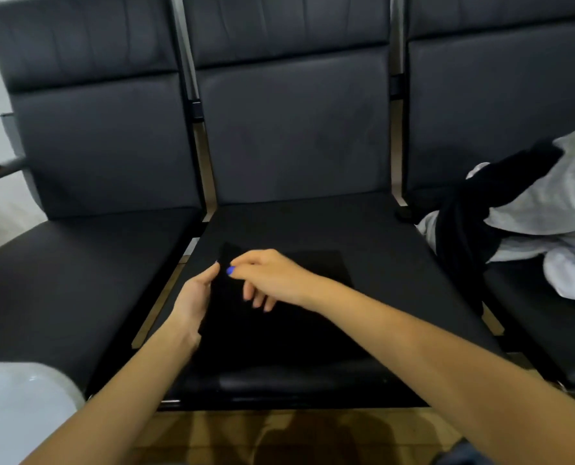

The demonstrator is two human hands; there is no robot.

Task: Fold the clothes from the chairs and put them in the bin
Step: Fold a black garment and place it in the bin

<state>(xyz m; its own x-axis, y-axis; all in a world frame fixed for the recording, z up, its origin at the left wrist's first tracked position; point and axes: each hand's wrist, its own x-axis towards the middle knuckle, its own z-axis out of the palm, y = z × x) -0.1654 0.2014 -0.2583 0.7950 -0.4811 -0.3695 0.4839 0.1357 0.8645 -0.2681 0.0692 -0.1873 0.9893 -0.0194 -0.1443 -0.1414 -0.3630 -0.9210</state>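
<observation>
Both forearms reaching in, left hand (195,297) and right hand (266,276) pinching black garment (279,323), lengthwise toward chair (296,129) back

Waiting room or lobby: linked row of black padded seats (292,135) on a metal frame (192,105), brown tiled floor (279,434).

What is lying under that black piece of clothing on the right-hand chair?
Under the black garment lies a pale crumpled cloth, itself resting on the chair seat. Anything beneath the pile is covered.
</observation>
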